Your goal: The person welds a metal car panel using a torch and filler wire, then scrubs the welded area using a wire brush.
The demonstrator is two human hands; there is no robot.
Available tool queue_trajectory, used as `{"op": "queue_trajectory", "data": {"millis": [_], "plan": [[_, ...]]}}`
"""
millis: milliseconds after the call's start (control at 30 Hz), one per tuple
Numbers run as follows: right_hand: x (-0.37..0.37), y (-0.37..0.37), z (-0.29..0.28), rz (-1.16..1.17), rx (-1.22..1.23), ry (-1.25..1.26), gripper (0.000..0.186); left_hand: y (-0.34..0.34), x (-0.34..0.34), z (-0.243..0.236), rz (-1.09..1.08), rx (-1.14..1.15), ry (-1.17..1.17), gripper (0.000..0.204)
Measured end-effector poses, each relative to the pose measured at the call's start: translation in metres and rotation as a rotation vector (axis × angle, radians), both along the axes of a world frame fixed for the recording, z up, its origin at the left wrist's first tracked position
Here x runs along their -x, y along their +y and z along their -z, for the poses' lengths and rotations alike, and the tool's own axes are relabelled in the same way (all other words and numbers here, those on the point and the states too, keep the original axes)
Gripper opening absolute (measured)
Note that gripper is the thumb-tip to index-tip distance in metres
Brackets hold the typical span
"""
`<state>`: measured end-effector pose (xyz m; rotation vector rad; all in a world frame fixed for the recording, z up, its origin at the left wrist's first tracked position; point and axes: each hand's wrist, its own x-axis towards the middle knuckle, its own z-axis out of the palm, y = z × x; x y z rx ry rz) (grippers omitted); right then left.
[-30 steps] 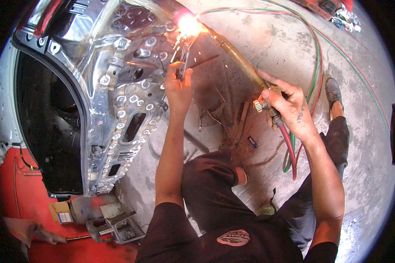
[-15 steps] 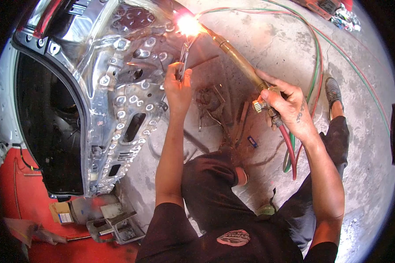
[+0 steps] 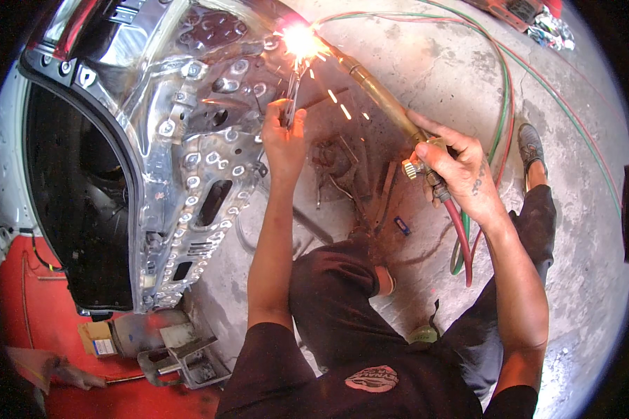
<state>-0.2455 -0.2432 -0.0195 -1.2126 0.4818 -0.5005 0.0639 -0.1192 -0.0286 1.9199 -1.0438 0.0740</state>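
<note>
My right hand (image 3: 461, 164) is closed around the valve end of a brass gas torch (image 3: 384, 98). Red and green hoses (image 3: 460, 230) run down from its base. At the torch's tip a bright flame (image 3: 302, 42) glares against the edge of a bare metal car body panel (image 3: 210, 140), throwing sparks. My left hand (image 3: 284, 133) grips a slim, shiny metal tool (image 3: 293, 94) that points up into the glare. Glare hides the tool's far end and the spot being heated. Weld marks and slots cover the panel.
The hoses loop over the concrete floor (image 3: 573, 230) at the right. Metal scraps (image 3: 384, 195) and a small blue object (image 3: 402, 225) lie between my legs. A metal clamp-like part (image 3: 189, 356) rests on the red surface (image 3: 147, 401) at lower left. A red object (image 3: 517, 10) sits at the far right.
Sparks now fly from the flame, some falling down and to the right. Both hands, the torch and the metal tool stay nearly in place.
</note>
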Motion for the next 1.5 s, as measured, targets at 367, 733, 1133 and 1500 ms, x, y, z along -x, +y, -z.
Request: {"op": "queue_trajectory", "data": {"millis": [367, 733, 1133, 1500], "plan": [[0.017, 0.001, -0.005, 0.08, -0.003, 0.005, 0.059, 0.009, 0.023, 0.037, 0.106, -0.039, 0.152, 0.025], [0.055, -0.025, 0.004, 0.465, 0.082, 0.15, 0.069, 0.005, 0.116, 0.207, 0.509, -0.885, -0.088, 0.048], [0.08, -0.034, 0.013, 0.479, 0.202, 0.225, 0.058, 0.043, 0.194, 0.372, 0.249, -0.718, -0.047, 0.054], [0.072, -0.035, 0.013, 0.514, 0.276, 0.303, 0.059, 0.059, 0.112, 0.357, -0.222, -0.928, 0.003, 0.042]]}}
